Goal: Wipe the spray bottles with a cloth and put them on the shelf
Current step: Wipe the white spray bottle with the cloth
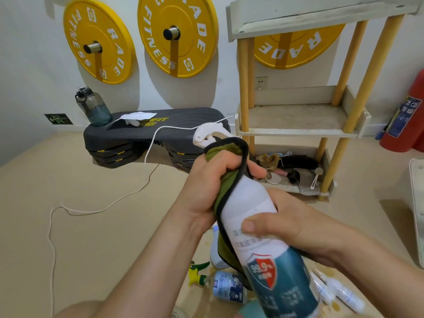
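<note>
While my left hand (213, 184) clenches the green cloth (220, 196) around the neck of the white spray bottle (250, 198), my right hand (289, 223) grasps its body mid-frame, thumb across the label. I see the bottle tilted, trigger head up, toward the shelf (298, 132) at upper right. Other spray bottles (229, 286) lie on the floor at the bottom edge.

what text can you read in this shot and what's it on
"RADE FITNESS": two yellow weight plates on the wall.
"RADE": third plate behind the shelf.
"99.9%": shield on the held spray bottle.
"FIT": step platform, start covered.
Too blurred: wall sign, fire extinguisher label, floor bottle label.
</note>
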